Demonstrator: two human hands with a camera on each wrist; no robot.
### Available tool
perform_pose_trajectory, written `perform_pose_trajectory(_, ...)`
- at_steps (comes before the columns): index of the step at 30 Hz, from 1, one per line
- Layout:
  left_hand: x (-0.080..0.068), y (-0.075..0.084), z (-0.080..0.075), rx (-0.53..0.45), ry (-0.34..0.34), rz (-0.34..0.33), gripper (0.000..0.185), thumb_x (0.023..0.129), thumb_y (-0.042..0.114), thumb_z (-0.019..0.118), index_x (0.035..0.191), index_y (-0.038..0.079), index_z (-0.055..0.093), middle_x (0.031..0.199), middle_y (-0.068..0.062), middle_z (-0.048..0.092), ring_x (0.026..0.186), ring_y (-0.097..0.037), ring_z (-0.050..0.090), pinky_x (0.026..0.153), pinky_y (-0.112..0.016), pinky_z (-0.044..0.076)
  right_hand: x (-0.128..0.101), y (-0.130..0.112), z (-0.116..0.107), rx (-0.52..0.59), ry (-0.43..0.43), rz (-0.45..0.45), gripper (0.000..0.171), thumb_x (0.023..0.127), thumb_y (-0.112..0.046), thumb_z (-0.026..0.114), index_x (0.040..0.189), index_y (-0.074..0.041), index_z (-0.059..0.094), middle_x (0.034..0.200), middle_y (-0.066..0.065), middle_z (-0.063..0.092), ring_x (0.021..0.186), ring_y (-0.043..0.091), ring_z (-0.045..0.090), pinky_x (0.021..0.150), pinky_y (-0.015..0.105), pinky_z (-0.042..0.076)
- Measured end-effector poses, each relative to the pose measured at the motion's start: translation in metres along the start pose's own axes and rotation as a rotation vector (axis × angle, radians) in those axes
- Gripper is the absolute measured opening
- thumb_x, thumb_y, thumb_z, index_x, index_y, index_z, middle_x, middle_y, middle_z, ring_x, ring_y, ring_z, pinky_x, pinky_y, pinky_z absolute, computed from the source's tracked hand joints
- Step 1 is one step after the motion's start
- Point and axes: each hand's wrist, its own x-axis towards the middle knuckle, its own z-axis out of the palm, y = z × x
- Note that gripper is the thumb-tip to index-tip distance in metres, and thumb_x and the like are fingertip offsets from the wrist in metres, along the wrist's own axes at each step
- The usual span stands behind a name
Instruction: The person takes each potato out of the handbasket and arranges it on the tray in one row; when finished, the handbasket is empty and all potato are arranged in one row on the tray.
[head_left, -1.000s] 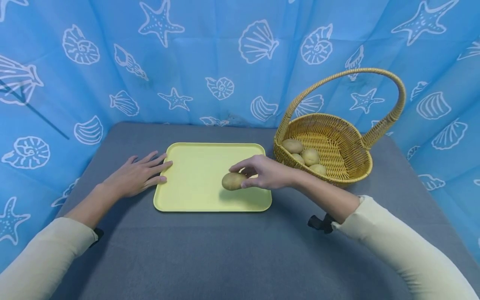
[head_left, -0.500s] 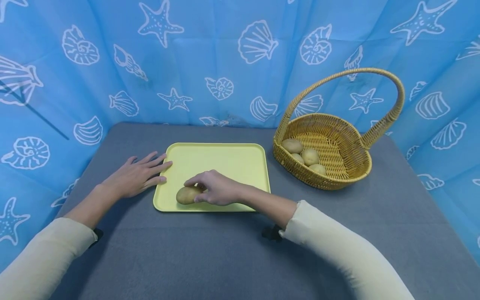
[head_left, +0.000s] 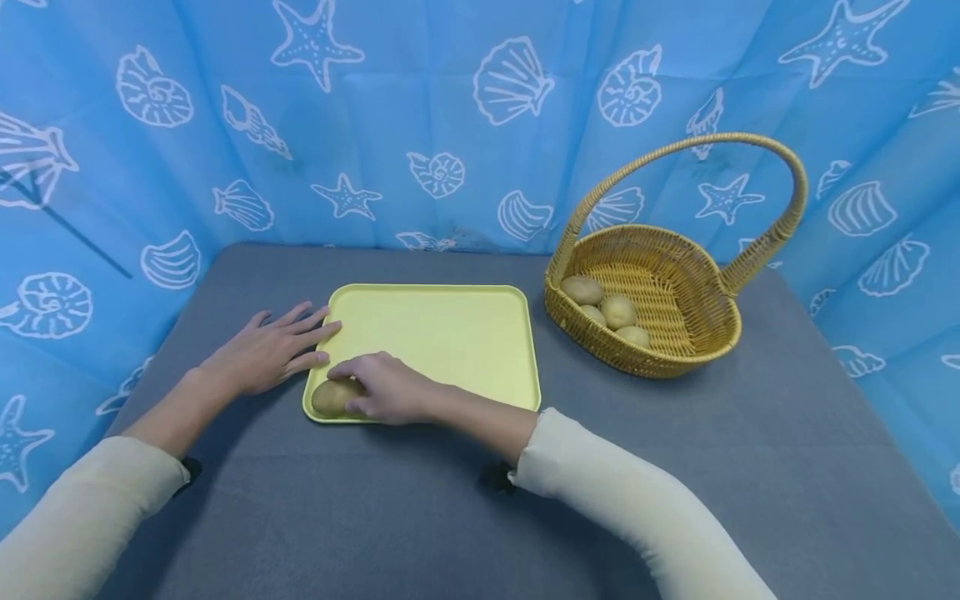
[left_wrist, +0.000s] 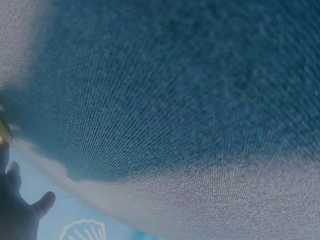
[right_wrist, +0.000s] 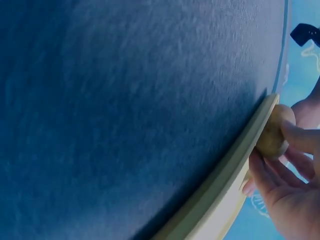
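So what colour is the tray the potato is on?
The tray is pale yellow, clearest in the head view.

Grey cloth-covered table [head_left: 420, 508]. Yellow tray [head_left: 450, 333] lies flat on it, left of centre. Wicker basket [head_left: 675, 350] stands on it at right rear, well apart from tray. Left hand [head_left: 262, 354] rests flat on cloth, touching tray's left edge.

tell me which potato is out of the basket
The potato in the yellow tray's near-left corner, gripped by the right hand. The other three potatoes lie together inside the wicker basket.
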Motion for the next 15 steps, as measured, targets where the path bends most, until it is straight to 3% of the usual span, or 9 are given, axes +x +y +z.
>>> perform_pose_trajectory(7,0.001,-0.001,0.002,0.009,0.005,0.007,0.062,0.105,0.051,0.04,0.158,0.019,0.032,0.163,-0.012,0.026,0.149,-0.04,0.018,0.105,-0.075,0.022,-0.013,-0.007,-0.003,-0.033,-0.019,-0.005,0.052,0.099,-0.02,0.065,0.147,-0.008,0.049,0.147,0.002,0.051,0.136,0.011,0.045,0.11,0.023,0.035)
perform_pose_trajectory(10,0.001,-0.001,0.002,-0.001,-0.002,0.002,0.063,0.105,0.052,0.04,0.158,0.019,0.031,0.163,-0.012,0.025,0.149,-0.04,0.018,0.105,-0.075,0.022,-0.03,-0.009,-0.014,-0.03,-0.021,-0.031,0.057,0.098,-0.023,0.066,0.149,-0.009,0.045,0.151,0.004,0.046,0.141,0.012,0.038,0.114,0.025,0.031)
perform_pose_trajectory(15,0.0,0.0,0.002,-0.006,-0.002,0.003,0.063,0.106,0.05,0.04,0.159,0.018,0.03,0.163,-0.013,0.024,0.149,-0.041,0.018,0.105,-0.076,0.021,-0.065,-0.004,-0.043,-0.009,0.018,-0.062,0.055,0.096,-0.02,0.068,0.146,-0.01,0.049,0.149,0.004,0.049,0.14,0.013,0.04,0.114,0.029,0.033)
